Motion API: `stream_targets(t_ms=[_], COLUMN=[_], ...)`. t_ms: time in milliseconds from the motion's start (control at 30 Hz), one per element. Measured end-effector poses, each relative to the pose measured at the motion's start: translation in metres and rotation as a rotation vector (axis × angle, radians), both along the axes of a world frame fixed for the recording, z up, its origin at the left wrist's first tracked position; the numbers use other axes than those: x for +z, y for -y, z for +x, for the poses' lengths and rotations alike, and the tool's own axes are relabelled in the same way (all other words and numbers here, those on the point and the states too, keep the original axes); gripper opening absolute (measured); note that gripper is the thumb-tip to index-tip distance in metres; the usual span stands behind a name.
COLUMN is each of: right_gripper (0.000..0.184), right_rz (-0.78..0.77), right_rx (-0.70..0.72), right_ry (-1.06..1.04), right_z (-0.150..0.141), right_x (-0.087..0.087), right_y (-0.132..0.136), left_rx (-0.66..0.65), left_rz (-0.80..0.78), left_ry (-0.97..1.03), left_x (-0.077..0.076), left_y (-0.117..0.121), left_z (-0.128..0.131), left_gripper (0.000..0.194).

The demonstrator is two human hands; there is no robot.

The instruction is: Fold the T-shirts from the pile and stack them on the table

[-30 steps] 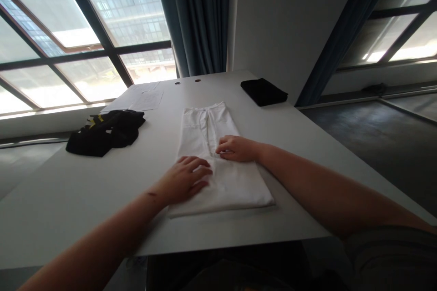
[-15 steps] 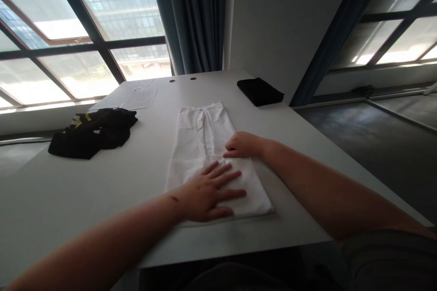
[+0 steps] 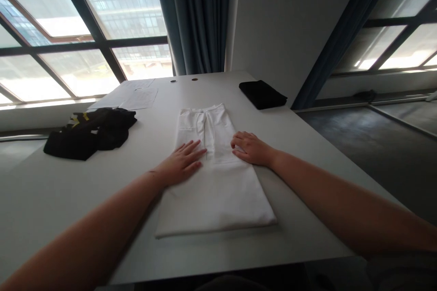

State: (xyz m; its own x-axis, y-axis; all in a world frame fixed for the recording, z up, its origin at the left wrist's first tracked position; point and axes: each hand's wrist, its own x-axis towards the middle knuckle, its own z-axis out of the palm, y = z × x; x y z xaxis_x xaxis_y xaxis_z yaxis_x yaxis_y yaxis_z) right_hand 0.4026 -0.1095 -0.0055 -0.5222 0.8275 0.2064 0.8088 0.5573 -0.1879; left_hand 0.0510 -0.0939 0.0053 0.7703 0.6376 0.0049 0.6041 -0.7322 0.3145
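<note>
A pair of white pants (image 3: 218, 195) lies folded on the white table in front of me, its waistband at the far end and a straight folded edge toward me. My left hand (image 3: 182, 161) rests palm down on the left half of the cloth, fingers stretched out and a little apart. At the right side of the pants, my right hand (image 3: 251, 147) has its fingers bent and closed on the cloth near the edge. The fingertips' exact hold is partly hidden.
On the white table (image 3: 136, 218), a crumpled black garment with yellow marks (image 3: 95, 134) lies to the left. Paper sheets (image 3: 138, 97) are at the back left. A folded black cloth (image 3: 262, 94) sits at the back right, near the table's edge.
My left hand spread across the near part of the pants, then moved up and left. My right hand shifted right, to the side edge. The cloth's near part now looks flatter and reaches closer to me.
</note>
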Motion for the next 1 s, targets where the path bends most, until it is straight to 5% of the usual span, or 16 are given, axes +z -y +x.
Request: stream_targets(t_ms=[133, 233, 400, 533, 633, 767, 1000], right_gripper=[0.023, 0.035, 0.049, 0.043, 0.04, 0.045, 0.053], right_rz=[-0.003, 0.016, -0.092, -0.185, -0.179, -0.104, -0.02], right_rx=[-0.077, -0.13, -0.221, -0.367, -0.441, -0.455, -0.357], right_ry=[-0.104, -0.17, -0.242, -0.355, -0.411, -0.528, -0.866], right_z=[0.013, 0.016, 0.006, -0.004, -0.005, 0.002, 0.0], right_x=[-0.012, -0.022, -0.02, -0.01, -0.007, -0.015, -0.022], right_y=[-0.01, -0.033, -0.105, -0.169, -0.202, -0.215, -0.2], left_rx=[-0.041, 0.012, 0.384, 0.51, 0.591, 0.601, 0.603], left_rz=[0.007, 0.044, 0.044, 0.015, 0.024, 0.056, -0.049], left_ry=[0.027, 0.01, -0.053, -0.067, 0.018, 0.208, 0.673], left_x=[0.003, -0.002, -0.014, -0.017, -0.017, -0.02, -0.017], left_y=[-0.027, -0.048, -0.13, -0.208, -0.241, -0.251, -0.234], left_z=[-0.046, -0.058, -0.028, 0.005, 0.017, 0.013, 0.013], left_gripper=[0.07, 0.067, 0.066, 0.061, 0.061, 0.062, 0.062])
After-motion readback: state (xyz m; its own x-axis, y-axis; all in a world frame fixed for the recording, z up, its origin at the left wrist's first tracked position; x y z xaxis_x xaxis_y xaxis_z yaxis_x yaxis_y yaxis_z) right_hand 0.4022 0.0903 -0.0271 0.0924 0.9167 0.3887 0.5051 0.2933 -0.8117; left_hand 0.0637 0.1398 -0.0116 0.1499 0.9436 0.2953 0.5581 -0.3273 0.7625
